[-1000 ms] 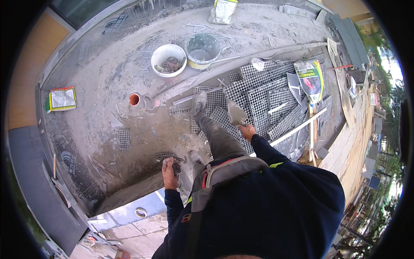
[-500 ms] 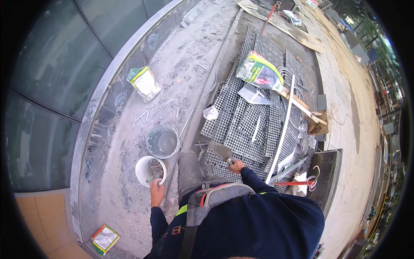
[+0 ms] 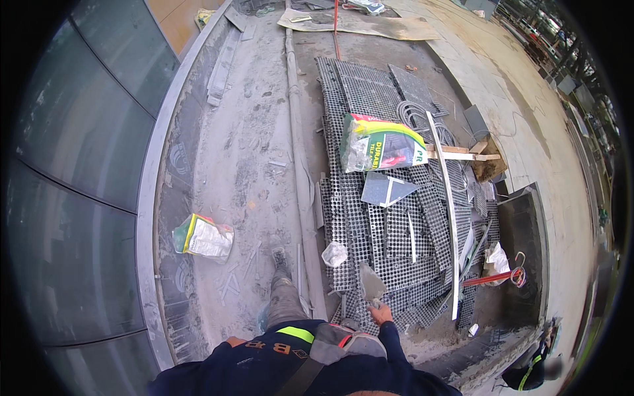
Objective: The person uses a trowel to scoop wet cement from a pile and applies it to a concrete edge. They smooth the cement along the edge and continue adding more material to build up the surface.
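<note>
The fingers of the right hand [image 3: 379, 314] are closed around the handle of a trowel [image 3: 372, 284], its blade pointing away over the near edge of the grey grid mats [image 3: 395, 243]. The left hand [image 3: 234, 341] is mostly hidden behind the sleeve; I cannot tell how its fingers stand. Beyond the trowel lie 1 crumpled white wad [image 3: 335, 254], 1 grey tile [image 3: 388, 189] and 1 large bag [image 3: 384, 144].

Grid mats [image 3: 428, 245]: right of long pipe-like ridge [image 3: 295, 119] | large bag [image 3: 386, 146]: lies on the mats | flat panel [image 3: 385, 189]: on the mats, just before large bag | long strip [image 3: 451, 218]: over the mats, right of panel | small bag [image 3: 210, 239]: on the floor [image 3: 247, 171], left of ridge
</note>
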Demonstrator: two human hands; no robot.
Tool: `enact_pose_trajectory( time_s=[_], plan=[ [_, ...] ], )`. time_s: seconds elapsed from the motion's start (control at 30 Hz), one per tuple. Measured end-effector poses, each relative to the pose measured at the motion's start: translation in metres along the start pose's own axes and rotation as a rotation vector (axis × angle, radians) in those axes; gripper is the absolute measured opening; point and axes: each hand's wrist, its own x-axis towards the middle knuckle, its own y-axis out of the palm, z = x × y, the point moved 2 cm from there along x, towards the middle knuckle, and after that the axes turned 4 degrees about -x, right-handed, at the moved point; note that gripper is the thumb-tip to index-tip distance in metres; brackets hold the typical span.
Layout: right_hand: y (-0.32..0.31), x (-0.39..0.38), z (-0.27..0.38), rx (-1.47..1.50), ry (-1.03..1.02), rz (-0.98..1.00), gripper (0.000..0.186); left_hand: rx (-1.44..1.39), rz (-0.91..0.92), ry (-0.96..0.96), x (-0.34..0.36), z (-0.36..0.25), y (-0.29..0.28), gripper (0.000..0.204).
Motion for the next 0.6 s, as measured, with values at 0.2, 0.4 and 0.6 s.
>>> enact_pose_trajectory(
  time_s=[0.2, 0.4, 0.6],
  plan=[
    [0.092, 0.103, 0.225, -0.166, 0.006, -0.051, 0.062, -0.683, -0.493, -0.479, 0.04, 0.1, -0.33, 0.058],
    [0.112, 0.121, 0.572, -0.371, -0.393, 0.117, 0.067, -1.315, -0.795, -0.013, 0.006, 0.177, -0.519, 0.046],
    [0.052, 0.156, 0.691, 0.309, -0.08, 0.092, 0.038, -0.943, -0.525, 0.104, 0.011, 0.176, -0.687, 0.064]
  ],
)
